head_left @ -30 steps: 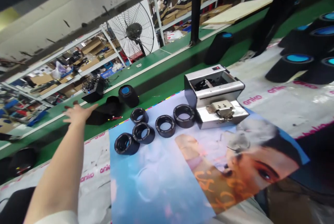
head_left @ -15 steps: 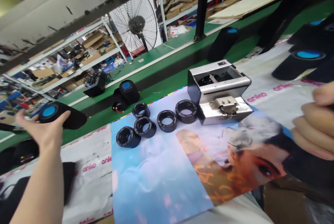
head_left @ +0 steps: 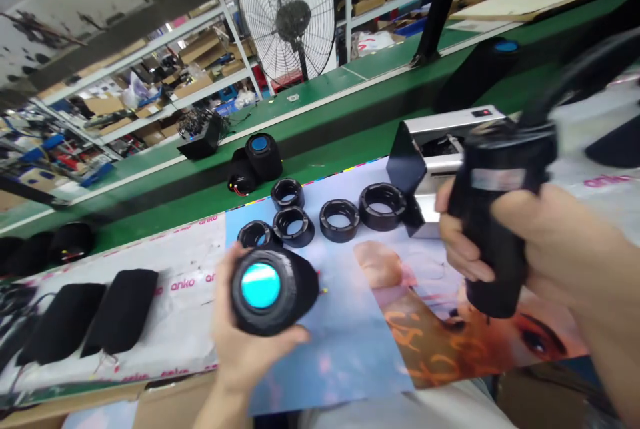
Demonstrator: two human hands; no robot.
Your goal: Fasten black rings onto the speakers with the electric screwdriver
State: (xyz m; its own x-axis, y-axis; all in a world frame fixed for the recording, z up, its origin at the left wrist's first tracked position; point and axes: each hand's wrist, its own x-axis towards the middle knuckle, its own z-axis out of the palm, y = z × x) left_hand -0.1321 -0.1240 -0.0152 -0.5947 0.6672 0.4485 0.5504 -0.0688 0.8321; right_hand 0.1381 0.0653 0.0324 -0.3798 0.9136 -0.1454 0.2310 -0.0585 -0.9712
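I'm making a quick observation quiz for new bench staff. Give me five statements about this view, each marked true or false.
1. The left hand grips a black cylinder with a blue disc at one end. True.
2. The right hand holds nothing. False: it grips a dark tool.
3. Five black rings stand on the printed sheet. True.
4. The metal device stands to the left of the rings in the picture. False: it stands to their right.
5. A fan shows in the background. True.
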